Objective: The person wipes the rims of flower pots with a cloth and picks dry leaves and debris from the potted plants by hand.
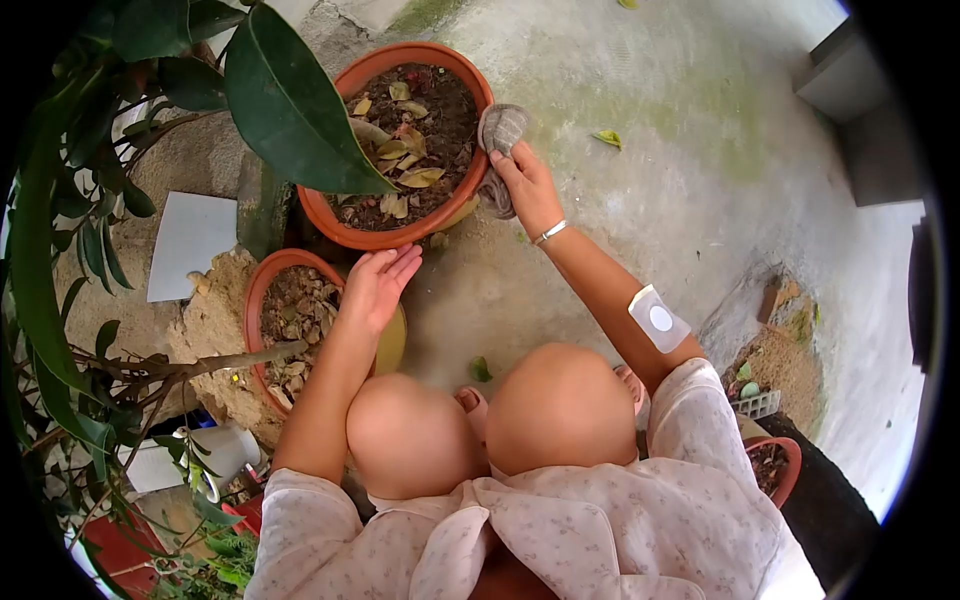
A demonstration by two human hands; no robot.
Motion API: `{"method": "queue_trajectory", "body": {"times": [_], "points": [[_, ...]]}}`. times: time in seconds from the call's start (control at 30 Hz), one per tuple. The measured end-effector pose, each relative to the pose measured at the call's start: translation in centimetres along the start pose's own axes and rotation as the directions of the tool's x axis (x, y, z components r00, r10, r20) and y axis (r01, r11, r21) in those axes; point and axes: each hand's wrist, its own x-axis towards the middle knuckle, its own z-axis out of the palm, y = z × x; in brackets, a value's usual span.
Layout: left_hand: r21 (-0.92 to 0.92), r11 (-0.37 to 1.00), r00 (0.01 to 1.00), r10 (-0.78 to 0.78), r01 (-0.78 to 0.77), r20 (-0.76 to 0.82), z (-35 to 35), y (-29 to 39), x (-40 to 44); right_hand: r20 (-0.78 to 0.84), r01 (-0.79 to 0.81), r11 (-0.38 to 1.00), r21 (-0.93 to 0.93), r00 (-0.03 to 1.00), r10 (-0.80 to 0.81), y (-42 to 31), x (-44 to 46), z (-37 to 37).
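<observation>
A large orange-rimmed pot [338,233] holds dark soil and dry leaves. My right hand [530,190] presses a grey-brown cloth [503,128] against the right side of its rim, with the thumb on top of the cloth. Just below the front of the rim is my left hand [378,285], palm up, its fingers stretched out at the pot's underside with nothing in them. A smaller orange-rimmed pot [254,318] with dry leaves and a plant stem stands to the left of my left wrist.
Leafy branches [85,230] hang over the left side, one big leaf [290,105] overlapping the large pot. A white board [190,245], a rough stone [215,330] and a white container [215,455] are at the left. Another pot [792,462] stands at lower right.
</observation>
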Motion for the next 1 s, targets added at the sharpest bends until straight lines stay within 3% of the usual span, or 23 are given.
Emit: {"method": "queue_trajectory", "body": {"times": [0.1,0.13,0.17,0.33,0.43,0.6,0.7,0.77,0.83,0.9,0.97,1.0], "points": [[-0.071,0.995,0.99,-0.08,0.072,-0.113,0.2,0.3,0.0,-0.037,0.241,0.969,-0.049,0.969,-0.243,-1.5,-1.9,-0.6],[-0.073,0.995,0.992,-0.073,0.066,-0.098,0.5,0.5,-0.2,0.033,-0.037,0.982,0.186,0.999,0.031,-2.2,-1.9,-1.4],[-0.095,0.994,0.988,-0.068,0.055,-0.138,0.7,0.6,-0.6,0.168,-0.326,0.865,0.382,0.945,0.282,-2.6,-1.6,-2.1],[-0.185,0.983,0.981,-0.022,-0.014,-0.192,1.0,0.7,-0.4,-0.022,-0.238,0.908,0.344,0.965,0.261,-2.5,5.7,-1.7],[-0.106,0.994,0.977,0.009,-0.032,-0.214,0.2,0.4,0.3,0.031,-0.096,0.994,-0.041,0.995,0.098,-3.2,10.3,0.7],[-0.007,0.997,0.996,0.07,-0.07,-0.053,-1.0,0.1,0.5,-0.03,-0.183,0.98,-0.083,0.983,0.181,-1.4,11.3,1.3],[0.002,0.997,0.99,0.072,-0.072,-0.125,-0.9,0.0,0.8,-0.081,-0.18,0.98,-0.082,0.981,0.174,-2.3,7.3,0.9],[0.041,0.999,0.985,0.023,-0.016,-0.168,-0.4,0.0,0.5,-0.13,-0.139,0.99,0.025,0.981,0.141,-2.9,4.1,1.2],[0.015,0.996,0.985,0.085,-0.084,-0.147,-0.8,-0.4,0.7,-0.139,-0.193,0.97,0.144,0.967,0.213,-3.4,0.8,1.8],[0.021,0.999,0.982,0.038,-0.035,-0.186,-0.6,-0.6,0.9,-0.08,-0.365,0.88,0.305,0.911,0.405,-6.1,-2.3,1.9],[0.024,0.993,0.961,0.118,-0.116,-0.251,0.2,-0.8,0.9,-0.026,-0.416,0.836,0.357,0.891,0.454,-4.4,-5.0,2.6],[0.028,0.997,0.965,0.081,-0.077,-0.249,0.5,-0.9,0.9,0.025,-0.439,0.745,0.502,0.869,0.495,-5.9,-6.1,1.9]]}}
